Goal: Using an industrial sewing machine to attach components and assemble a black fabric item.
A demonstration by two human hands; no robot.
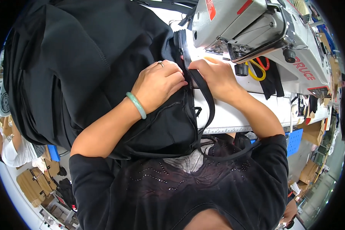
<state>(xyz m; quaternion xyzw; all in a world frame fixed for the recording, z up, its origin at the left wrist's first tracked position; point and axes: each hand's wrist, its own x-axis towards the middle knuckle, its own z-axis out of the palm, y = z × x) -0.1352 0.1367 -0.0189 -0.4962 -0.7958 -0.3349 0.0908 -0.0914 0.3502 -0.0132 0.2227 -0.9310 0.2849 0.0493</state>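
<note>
A large black garment (80, 46) lies heaped over the left and middle of the table. My left hand (159, 82), with a ring and a pale green bangle above it, is closed on the garment's edge, its fingertips pinching the cloth. Along that edge runs a black zipper tape (183, 42), leading up beside the sewing machine (234, 27). My right hand (214, 76) pinches the tape between thumb and fingers, just left of the machine's needle area. From there a long loose length of tape (209, 97) curves down onto my lap.
Scissors with yellow and red handles (261, 73) lie under the machine arm beside black fabric scraps (270, 86). A ruler strip (234, 129) edges the white table (253, 111) near me. Another person (17, 149) sits at far left; cardboard boxes (308, 170) stand at right.
</note>
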